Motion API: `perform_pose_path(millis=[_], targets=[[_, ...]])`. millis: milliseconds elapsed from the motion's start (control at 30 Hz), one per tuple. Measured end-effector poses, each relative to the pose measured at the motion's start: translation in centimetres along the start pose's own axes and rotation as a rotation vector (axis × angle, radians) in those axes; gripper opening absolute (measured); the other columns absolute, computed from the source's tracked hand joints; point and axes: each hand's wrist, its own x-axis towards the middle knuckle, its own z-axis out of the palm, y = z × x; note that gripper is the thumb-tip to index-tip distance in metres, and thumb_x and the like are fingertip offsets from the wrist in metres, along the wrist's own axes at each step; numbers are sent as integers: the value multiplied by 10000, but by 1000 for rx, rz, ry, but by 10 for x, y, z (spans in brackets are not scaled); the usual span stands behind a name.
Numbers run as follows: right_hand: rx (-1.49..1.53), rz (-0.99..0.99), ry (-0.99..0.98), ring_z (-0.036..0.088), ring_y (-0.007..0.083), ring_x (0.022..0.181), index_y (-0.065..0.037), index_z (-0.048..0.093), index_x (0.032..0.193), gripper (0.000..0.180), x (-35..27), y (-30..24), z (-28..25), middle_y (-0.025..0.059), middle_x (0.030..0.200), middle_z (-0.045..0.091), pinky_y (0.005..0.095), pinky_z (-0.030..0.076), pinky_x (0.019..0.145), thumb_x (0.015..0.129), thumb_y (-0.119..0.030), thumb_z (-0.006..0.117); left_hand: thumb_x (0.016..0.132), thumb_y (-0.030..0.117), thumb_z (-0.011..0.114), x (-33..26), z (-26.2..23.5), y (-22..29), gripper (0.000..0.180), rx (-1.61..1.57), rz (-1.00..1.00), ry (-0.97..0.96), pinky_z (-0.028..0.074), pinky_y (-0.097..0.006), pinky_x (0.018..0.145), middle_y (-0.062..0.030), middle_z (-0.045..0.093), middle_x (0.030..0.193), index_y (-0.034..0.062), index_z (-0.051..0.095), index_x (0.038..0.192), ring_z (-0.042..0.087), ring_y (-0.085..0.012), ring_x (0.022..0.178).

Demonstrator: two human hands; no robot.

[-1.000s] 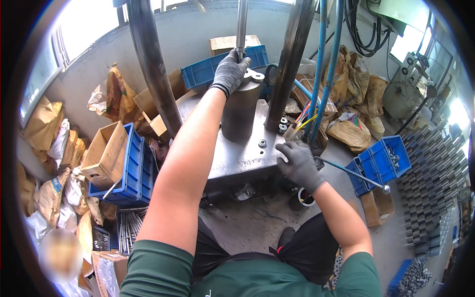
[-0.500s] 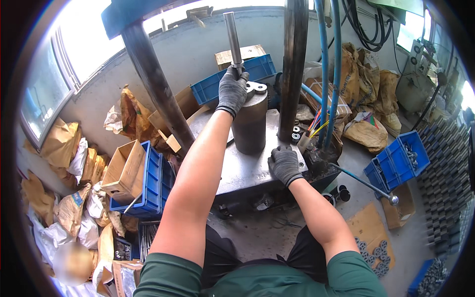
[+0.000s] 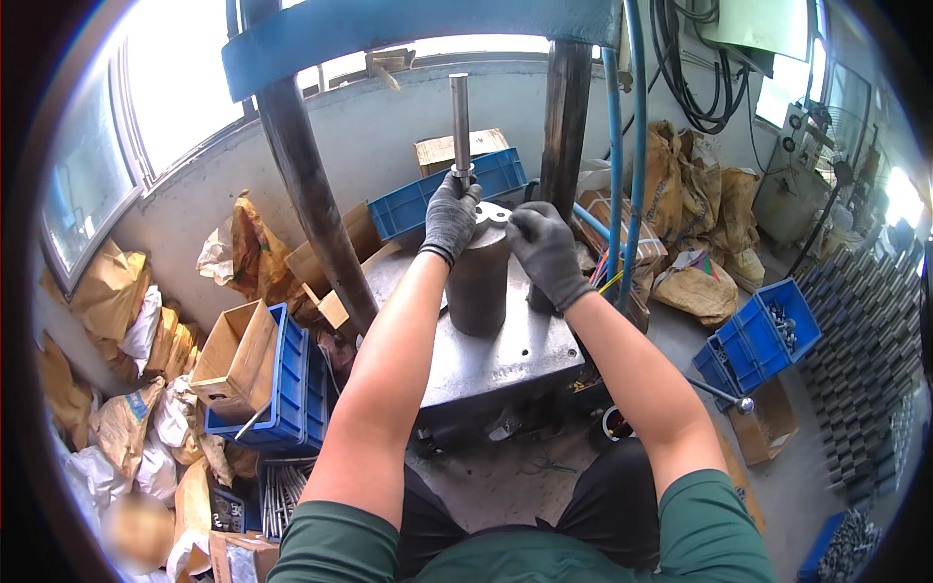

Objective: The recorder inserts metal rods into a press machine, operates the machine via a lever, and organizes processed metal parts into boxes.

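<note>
Both my hands wear dark grey gloves. In front of me a thick dark metal cylinder (image 3: 477, 287) stands upright on a steel plate (image 3: 486, 369). A flat link piece with holes (image 3: 494, 213) lies on the cylinder's top, partly covered by my hands. My left hand (image 3: 451, 222) is closed round the lower end of an upright steel rod (image 3: 460, 117), just below its collar. At the right of the link piece is my right hand (image 3: 547, 250), fingers bent together at its edge. What those fingertips hold, if anything, is hidden.
Two dark posts (image 3: 316, 194) and a blue crossbeam (image 3: 418, 44) frame the plate. Blue hoses (image 3: 637, 146) run down at the right. Blue crates (image 3: 292, 379) with a wooden box stand left; another crate (image 3: 773, 325) holds metal parts at the right.
My right hand has come up from the plate's right side to the link piece on the cylinder. The left hand still holds the rod. My view has tilted upward, showing the crossbeam.
</note>
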Motion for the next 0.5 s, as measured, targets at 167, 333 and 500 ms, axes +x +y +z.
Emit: perform_pose_path(millis=[167,333,500], targets=[[-490,110,-308,678,369,1049,-94,773,1087,227,28,21,35,188,1110,689,454,563,940,972,-252,657,1029,167,680,-5,2,6,253,-4,7,-22,549,-301,700,-66,711,901,57,657,1255,638,-114,734],[-558,159,-265,691,355,1018,-133,734,1122,223,20,5,40,148,1065,708,478,582,876,972,-273,647,1058,260,676,-3,-3,11,325,-89,-57,-30,531,-278,641,-24,676,887,65,655,1318,588,-79,718],[-550,123,-246,704,332,1011,-115,737,1066,216,22,8,39,142,1029,711,458,585,889,988,-276,614,1069,170,648,-15,7,18,171,-268,59,68,486,-246,582,9,608,818,62,650,1201,548,-73,665]])
